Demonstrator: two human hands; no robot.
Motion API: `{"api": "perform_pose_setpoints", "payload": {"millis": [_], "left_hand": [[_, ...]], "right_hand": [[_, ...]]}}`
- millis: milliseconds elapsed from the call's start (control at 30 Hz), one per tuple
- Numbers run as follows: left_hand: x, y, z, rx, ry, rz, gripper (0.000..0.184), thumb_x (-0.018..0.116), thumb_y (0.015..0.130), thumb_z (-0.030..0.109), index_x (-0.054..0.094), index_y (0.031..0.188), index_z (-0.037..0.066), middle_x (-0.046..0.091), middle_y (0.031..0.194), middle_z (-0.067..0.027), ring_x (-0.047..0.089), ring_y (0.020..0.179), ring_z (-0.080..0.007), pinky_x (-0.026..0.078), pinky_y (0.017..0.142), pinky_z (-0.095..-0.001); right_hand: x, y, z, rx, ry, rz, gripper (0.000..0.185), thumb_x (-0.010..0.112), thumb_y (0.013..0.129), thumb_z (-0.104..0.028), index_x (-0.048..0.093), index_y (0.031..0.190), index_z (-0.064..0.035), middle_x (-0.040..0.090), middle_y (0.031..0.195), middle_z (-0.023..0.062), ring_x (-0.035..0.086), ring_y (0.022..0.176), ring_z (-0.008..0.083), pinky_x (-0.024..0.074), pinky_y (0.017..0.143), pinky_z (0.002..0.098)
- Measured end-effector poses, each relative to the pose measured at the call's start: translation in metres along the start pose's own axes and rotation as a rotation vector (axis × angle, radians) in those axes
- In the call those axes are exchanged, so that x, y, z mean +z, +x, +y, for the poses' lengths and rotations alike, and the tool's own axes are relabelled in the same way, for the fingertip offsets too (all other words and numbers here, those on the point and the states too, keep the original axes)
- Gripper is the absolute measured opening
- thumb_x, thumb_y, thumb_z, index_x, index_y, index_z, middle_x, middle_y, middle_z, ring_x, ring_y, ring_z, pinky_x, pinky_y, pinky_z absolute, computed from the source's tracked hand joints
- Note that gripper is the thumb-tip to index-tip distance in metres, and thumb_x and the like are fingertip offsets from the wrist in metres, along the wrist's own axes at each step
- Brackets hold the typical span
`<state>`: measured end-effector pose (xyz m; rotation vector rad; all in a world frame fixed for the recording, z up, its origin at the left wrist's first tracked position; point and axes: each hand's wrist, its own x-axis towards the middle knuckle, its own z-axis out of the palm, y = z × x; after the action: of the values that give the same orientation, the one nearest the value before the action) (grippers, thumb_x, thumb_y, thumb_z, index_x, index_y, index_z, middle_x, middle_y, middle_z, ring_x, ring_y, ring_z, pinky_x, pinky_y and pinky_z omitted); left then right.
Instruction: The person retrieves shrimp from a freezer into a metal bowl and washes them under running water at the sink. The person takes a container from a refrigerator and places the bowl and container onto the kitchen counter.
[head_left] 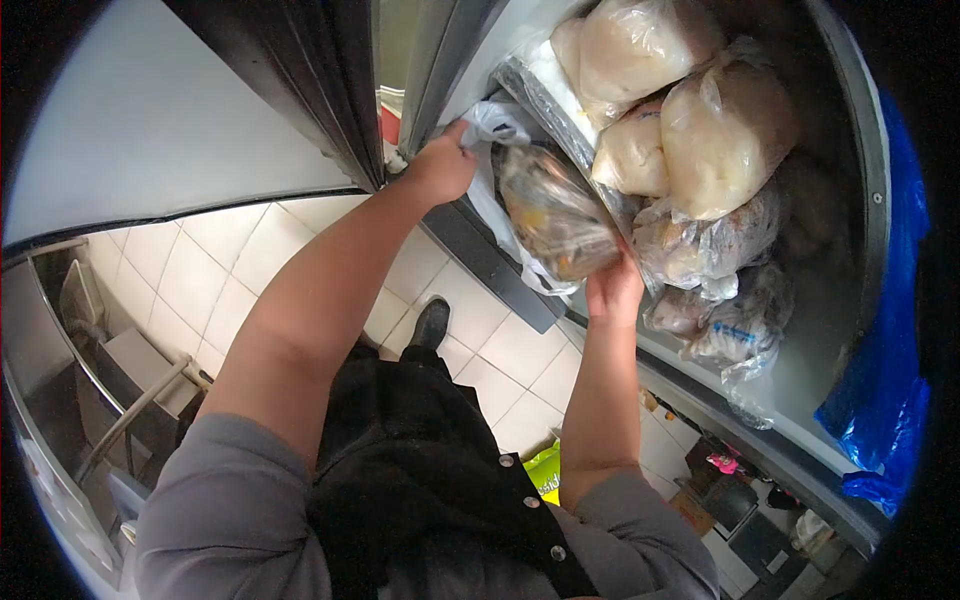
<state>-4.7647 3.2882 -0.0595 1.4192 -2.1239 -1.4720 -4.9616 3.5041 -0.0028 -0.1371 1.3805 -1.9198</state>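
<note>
My left hand [443, 168] is closed on the rim of a white plastic bag [487, 190] at the freezer's near edge. Inside the bag's opening lies a clear-wrapped bundle of brownish food [560, 212], slightly blurred. My right hand [614, 290] is at the lower end of this bundle, its fingers partly hidden beneath and behind it. Right beside the bundle, pale frozen packs [727, 135] in clear plastic are piled up. Below them sit more wrapped packs [740, 330], one with blue print.
The open freezer's frame [690, 385] runs diagonally under my right forearm. Blue plastic [885, 400] hangs at the far right. A large pale door panel [200, 110] with a dark gasket fills the upper left. Metal equipment [130, 370] stands at left on the tiled floor [235, 235].
</note>
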Motion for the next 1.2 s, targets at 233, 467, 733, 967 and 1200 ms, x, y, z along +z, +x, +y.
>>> {"api": "perform_pose_setpoints", "payload": {"millis": [233, 467, 733, 967, 1200], "left_hand": [[0.020, -0.020, -0.005, 0.013, 0.251, -0.099, 0.066, 0.049, 0.089, 0.017, 0.025, 0.149, 0.008, 0.061, 0.117, -0.0265, 0.061, 0.105, -0.0415, 0.047, 0.093, -0.0458], [0.009, -0.029, 0.044, 0.113, 0.436, -0.103, 0.068, 0.053, 0.087, 0.015, 0.026, 0.150, 0.013, 0.062, 0.113, -0.0269, 0.063, 0.099, -0.0412, 0.048, 0.091, -0.0484], [0.024, 0.008, 0.054, 0.503, 0.514, 0.126, 0.047, 0.055, 0.082, 0.018, 0.054, 0.129, 0.012, 0.063, 0.113, -0.0141, 0.061, 0.107, -0.0309, 0.049, 0.089, -0.0422], [0.040, 0.029, 0.068, 0.447, 0.802, -0.269, 0.043, 0.053, 0.086, 0.020, 0.057, 0.128, 0.010, 0.058, 0.130, -0.0129, 0.051, 0.123, -0.0298, 0.037, 0.105, -0.0428], [0.019, 0.050, 0.078, 0.277, 0.913, -0.136, 0.031, 0.052, 0.086, 0.022, 0.071, 0.105, 0.006, 0.063, 0.121, -0.0171, 0.058, 0.114, -0.0351, 0.039, 0.103, -0.0481]], "right_hand": [[-0.018, -0.005, -0.019, -0.031, 0.398, 0.040, 0.050, 0.059, 0.093, -0.032, 0.050, 0.134, -0.0056, 0.051, 0.139, 0.0092, 0.046, 0.128, 0.0276, 0.0319, 0.112, 0.0474], [-0.013, -0.010, -0.035, -0.028, 0.517, 0.095, 0.054, 0.061, 0.091, -0.030, 0.048, 0.136, -0.0042, 0.050, 0.140, 0.0111, 0.046, 0.128, 0.0297, 0.0325, 0.111, 0.0435], [-0.078, 0.050, 0.003, -0.505, -1.166, 0.321, 0.050, 0.062, 0.090, -0.026, 0.051, 0.133, -0.0029, 0.053, 0.137, 0.0121, 0.048, 0.126, 0.0297, 0.0336, 0.109, 0.0399], [0.026, 0.017, 0.048, -0.645, -1.516, -0.213, 0.033, 0.057, 0.087, -0.016, 0.061, 0.118, -0.0052, 0.063, 0.109, 0.0214, 0.059, 0.105, 0.0387, 0.0467, 0.091, 0.0451], [0.061, 0.016, 0.059, -0.182, -1.549, -0.635, 0.026, 0.051, 0.088, -0.021, 0.067, 0.103, -0.0084, 0.066, 0.099, 0.0215, 0.062, 0.097, 0.0386, 0.0489, 0.089, 0.0444]]}}
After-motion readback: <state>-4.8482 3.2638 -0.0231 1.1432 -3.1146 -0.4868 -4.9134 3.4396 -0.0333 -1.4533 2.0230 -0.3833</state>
